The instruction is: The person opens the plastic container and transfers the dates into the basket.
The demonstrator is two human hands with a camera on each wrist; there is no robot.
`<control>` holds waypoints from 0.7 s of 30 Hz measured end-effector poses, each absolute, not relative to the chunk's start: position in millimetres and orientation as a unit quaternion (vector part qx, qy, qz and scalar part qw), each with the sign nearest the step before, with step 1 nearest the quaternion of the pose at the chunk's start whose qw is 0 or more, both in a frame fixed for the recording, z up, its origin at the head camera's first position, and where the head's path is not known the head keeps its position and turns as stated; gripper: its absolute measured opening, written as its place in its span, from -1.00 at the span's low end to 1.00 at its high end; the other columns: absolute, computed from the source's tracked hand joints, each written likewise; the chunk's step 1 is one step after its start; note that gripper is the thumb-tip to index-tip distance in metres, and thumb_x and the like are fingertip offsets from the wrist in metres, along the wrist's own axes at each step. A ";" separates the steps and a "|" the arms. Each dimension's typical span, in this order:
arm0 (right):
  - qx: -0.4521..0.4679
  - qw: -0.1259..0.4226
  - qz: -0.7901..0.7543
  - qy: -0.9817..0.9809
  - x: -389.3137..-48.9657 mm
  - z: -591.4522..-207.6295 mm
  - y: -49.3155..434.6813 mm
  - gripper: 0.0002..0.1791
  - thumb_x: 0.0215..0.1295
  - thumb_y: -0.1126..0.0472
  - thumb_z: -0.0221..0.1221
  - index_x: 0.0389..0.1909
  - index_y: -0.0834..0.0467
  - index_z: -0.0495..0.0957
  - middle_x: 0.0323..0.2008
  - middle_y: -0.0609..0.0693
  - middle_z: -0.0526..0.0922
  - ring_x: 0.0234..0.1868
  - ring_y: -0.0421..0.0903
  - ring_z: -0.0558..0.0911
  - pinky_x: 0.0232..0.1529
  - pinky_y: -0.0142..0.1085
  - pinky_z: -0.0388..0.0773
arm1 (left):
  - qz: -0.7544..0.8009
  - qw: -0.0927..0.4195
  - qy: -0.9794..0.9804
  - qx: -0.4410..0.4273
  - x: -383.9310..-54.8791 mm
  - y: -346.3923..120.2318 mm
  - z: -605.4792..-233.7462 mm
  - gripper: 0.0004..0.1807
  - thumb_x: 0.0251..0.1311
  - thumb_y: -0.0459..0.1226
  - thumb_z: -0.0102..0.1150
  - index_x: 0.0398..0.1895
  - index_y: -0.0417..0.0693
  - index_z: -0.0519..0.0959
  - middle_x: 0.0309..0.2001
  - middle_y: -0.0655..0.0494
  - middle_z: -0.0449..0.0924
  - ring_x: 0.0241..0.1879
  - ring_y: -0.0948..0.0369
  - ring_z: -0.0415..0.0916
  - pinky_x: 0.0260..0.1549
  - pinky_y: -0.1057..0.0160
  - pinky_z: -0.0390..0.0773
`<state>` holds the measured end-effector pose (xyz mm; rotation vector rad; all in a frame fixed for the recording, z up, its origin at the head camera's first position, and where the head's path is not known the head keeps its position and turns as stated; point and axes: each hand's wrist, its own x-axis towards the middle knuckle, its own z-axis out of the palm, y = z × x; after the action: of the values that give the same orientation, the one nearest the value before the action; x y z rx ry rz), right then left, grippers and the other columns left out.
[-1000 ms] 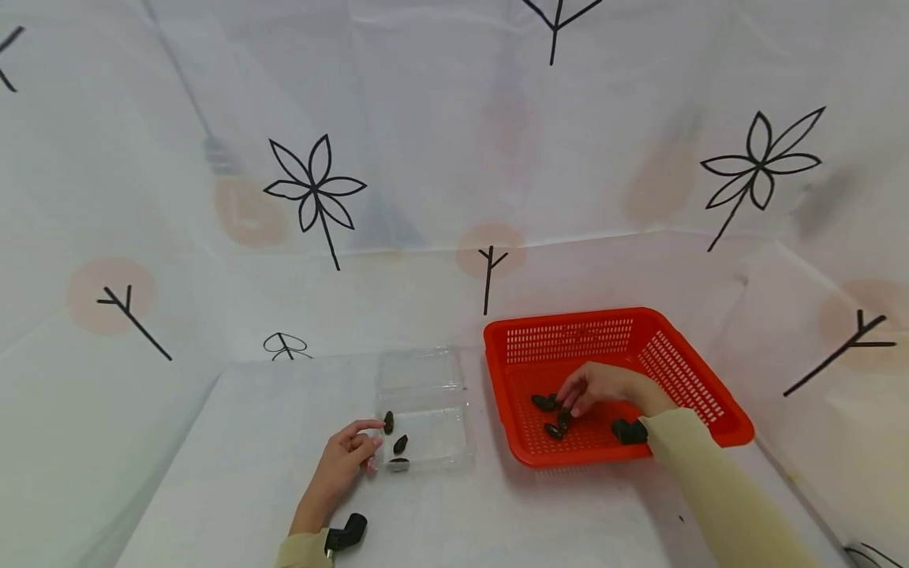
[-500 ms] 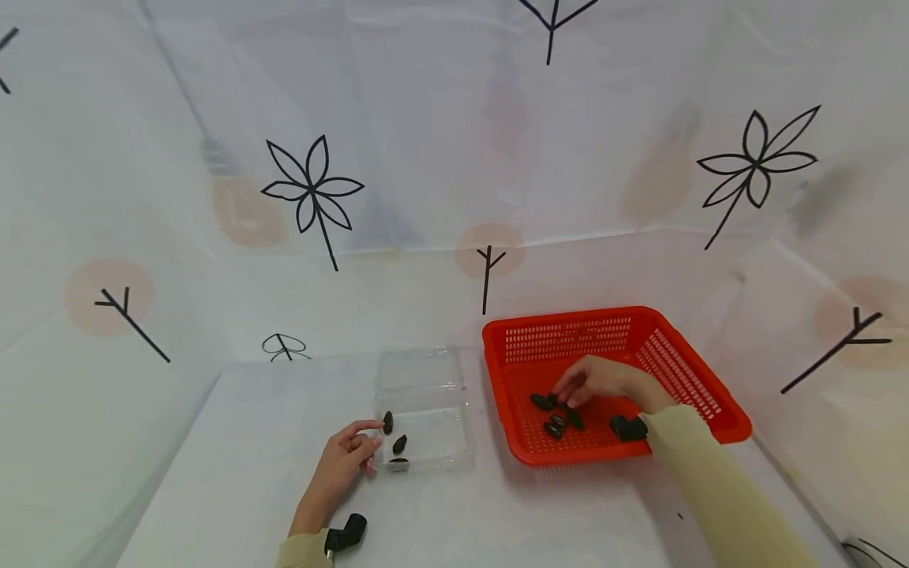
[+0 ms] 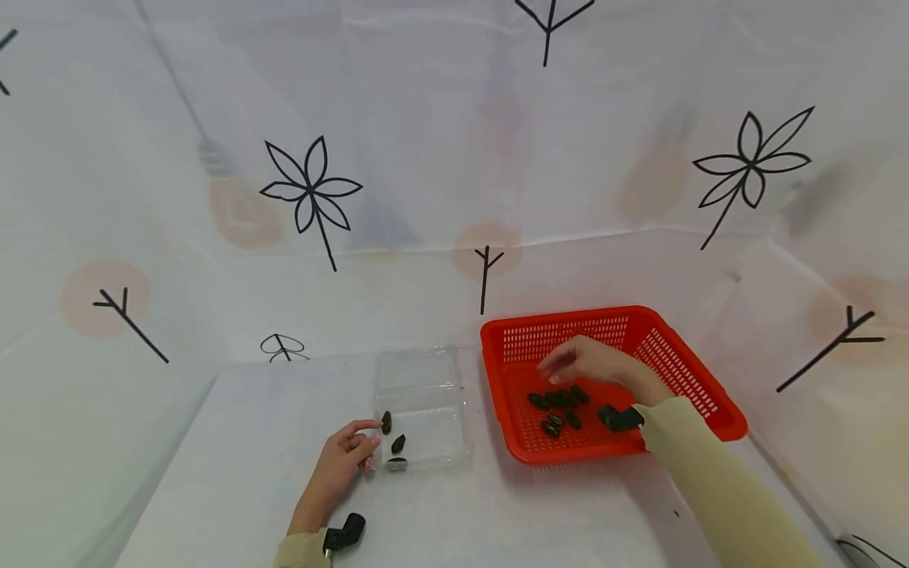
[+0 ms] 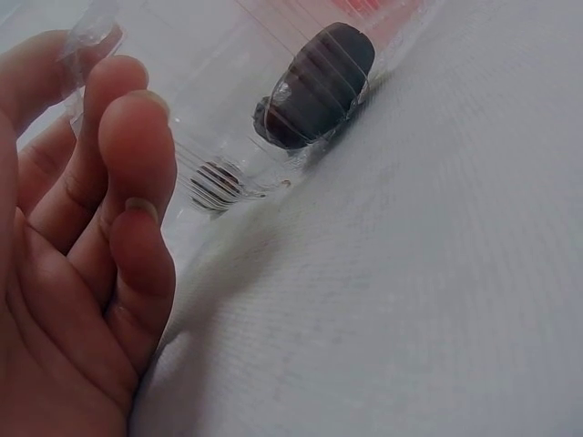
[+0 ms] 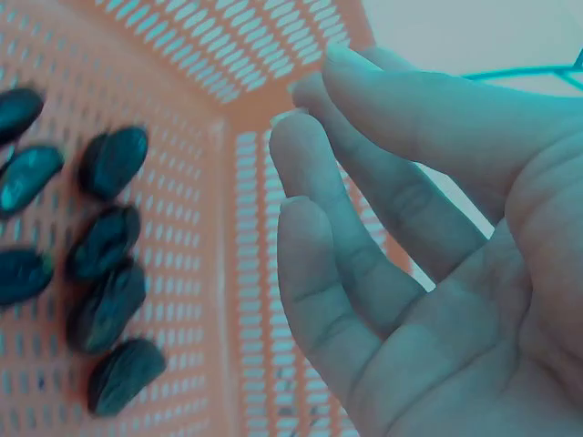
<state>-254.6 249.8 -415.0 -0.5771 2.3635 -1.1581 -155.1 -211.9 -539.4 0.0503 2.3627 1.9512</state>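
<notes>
My left hand grips the left rim of a clear plastic box, whose lid lies open behind it. Several dark, oblong pieces that look like dates lie along the box's left side; one date shows through the ribbed wall in the left wrist view. My right hand hovers over a red basket, above a cluster of dates. In the right wrist view, its fingers are loosely curved, with nothing visible between them. More dates lie on the basket floor beside them.
Both containers stand on a white-covered table, the basket right of the box. A white printed cloth hangs behind and at the sides. A small dark speck lies in front of the basket.
My right hand has risen from the dates and moved up and slightly left, uncovering more of them. The dates beneath it have shifted apart. The left hand has stayed on the box.
</notes>
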 end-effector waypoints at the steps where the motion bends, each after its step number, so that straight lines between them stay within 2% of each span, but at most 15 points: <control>1: -0.212 0.218 -0.421 0.855 -254.0 -412.4 246.6 -0.74 0.30 0.29 0.28 0.00 0.14 0.70 -0.06 0.13 0.71 -0.04 0.13 0.68 0.03 0.05 0.55 | 0.636 0.038 0.770 0.017 -155.1 -211.8 -539.3 -0.67 0.30 -0.26 0.28 0.10 -0.14 0.58 -0.57 0.03 0.46 -0.60 0.19 0.42 -0.49 0.28 0.47; 3: -0.223 0.209 -0.418 0.855 -253.2 -407.7 239.4 -0.73 0.31 0.29 0.28 0.01 0.11 0.70 -0.07 0.07 0.71 -0.04 0.11 0.67 0.04 0.08 0.54 | 0.638 0.037 0.769 0.019 -155.2 -211.8 -539.3 -0.67 0.30 -0.27 0.28 0.10 -0.14 0.59 -0.58 0.03 0.46 -0.60 0.19 0.42 -0.49 0.28 0.47; 8: -0.230 0.190 -0.410 0.862 -253.0 -398.9 219.3 -0.74 0.32 0.27 0.28 -0.01 0.02 0.71 -0.08 -0.07 0.72 -0.06 -0.05 0.66 0.03 0.00 0.55 | 0.640 0.036 0.767 0.022 -155.4 -212.0 -539.7 -0.67 0.30 -0.27 0.28 0.11 -0.14 0.58 -0.58 0.03 0.46 -0.60 0.19 0.41 -0.49 0.28 0.47; 18: -0.266 0.183 -0.418 0.849 -256.2 -391.2 173.4 -0.75 0.31 0.26 0.29 0.00 0.08 0.71 -0.07 0.02 0.71 -0.07 -0.07 0.65 -0.01 -0.16 0.58 | 0.640 0.038 0.767 0.017 -154.8 -210.5 -538.2 -0.68 0.30 -0.28 0.28 0.10 -0.13 0.58 -0.57 0.01 0.46 -0.60 0.19 0.42 -0.48 0.28 0.47; 21: -0.279 0.191 -0.417 0.844 -258.2 -391.5 156.2 -0.75 0.31 0.29 0.28 -0.02 0.07 0.72 -0.12 -0.04 0.72 -0.09 -0.08 0.65 -0.02 -0.19 0.58 | 0.643 0.043 0.764 0.008 -154.5 -210.6 -537.5 -0.67 0.31 -0.29 0.27 0.11 -0.16 0.57 -0.57 0.01 0.45 -0.59 0.18 0.42 -0.48 0.28 0.47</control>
<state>-258.2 156.2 -391.5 -0.7842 2.3698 -1.1722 -154.5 -210.6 -537.5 0.0260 2.3371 1.9670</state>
